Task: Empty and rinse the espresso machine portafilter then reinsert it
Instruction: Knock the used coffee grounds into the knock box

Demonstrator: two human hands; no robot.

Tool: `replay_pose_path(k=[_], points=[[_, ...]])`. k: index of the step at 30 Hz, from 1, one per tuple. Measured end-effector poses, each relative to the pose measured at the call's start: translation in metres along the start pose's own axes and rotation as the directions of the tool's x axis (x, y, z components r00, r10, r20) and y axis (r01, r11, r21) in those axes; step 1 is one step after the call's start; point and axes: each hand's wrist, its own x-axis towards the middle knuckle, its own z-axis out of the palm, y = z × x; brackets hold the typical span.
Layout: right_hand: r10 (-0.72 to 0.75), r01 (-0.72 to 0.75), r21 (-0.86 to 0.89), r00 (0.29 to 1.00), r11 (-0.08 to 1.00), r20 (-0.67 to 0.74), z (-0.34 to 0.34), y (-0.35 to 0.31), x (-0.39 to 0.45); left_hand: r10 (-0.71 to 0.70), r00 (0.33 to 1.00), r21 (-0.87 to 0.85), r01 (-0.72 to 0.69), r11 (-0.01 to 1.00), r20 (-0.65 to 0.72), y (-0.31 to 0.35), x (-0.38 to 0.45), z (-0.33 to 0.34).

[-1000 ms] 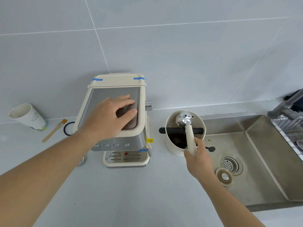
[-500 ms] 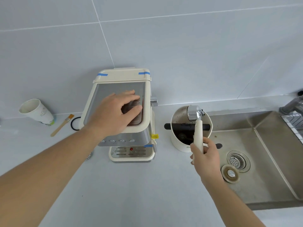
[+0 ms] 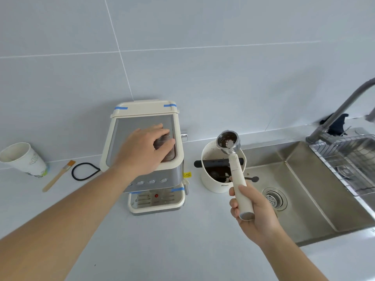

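Observation:
My right hand (image 3: 253, 213) grips the cream handle of the portafilter (image 3: 236, 169). Its metal basket (image 3: 227, 141) faces up, above the back rim of the white knock box (image 3: 213, 179), with a few dark coffee bits stuck inside. Dark grounds lie in the knock box under its black bar. My left hand (image 3: 145, 152) rests flat on top of the cream and steel espresso machine (image 3: 154, 191), fingers spread, holding nothing.
A steel sink (image 3: 308, 191) with a drain lies right of the knock box, with a grey tap (image 3: 341, 112) and a wire rack (image 3: 349, 159) at its far right. Left of the machine are a paper cup (image 3: 24, 159), a small brush (image 3: 58, 176) and a black ring (image 3: 84, 171).
My right hand turned the portafilter over: its basket faced down into the knock box, now it faces up and sits higher. My left hand stayed on the machine.

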Motion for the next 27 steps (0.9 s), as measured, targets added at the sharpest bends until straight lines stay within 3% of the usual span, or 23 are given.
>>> replay_pose_path(k=[15,22,27], points=[[-0.036,0.035,0.017,0.999,0.999,0.041,-0.030,-0.036,-0.023,-0.007,1.000,0.059,0.008,0.998,-0.004,0.010,-0.002,-0.002],[0.011,-0.008,-0.045,0.998,0.999,0.063,-0.072,-0.086,-0.016,-0.094,0.994,0.035,0.092,0.995,0.056,0.017,-0.001,-0.004],[-0.003,0.015,-0.105,0.994,0.994,0.114,-0.106,-0.121,-0.005,-0.228,0.972,-0.016,0.229,0.973,0.048,0.045,0.009,0.002]])
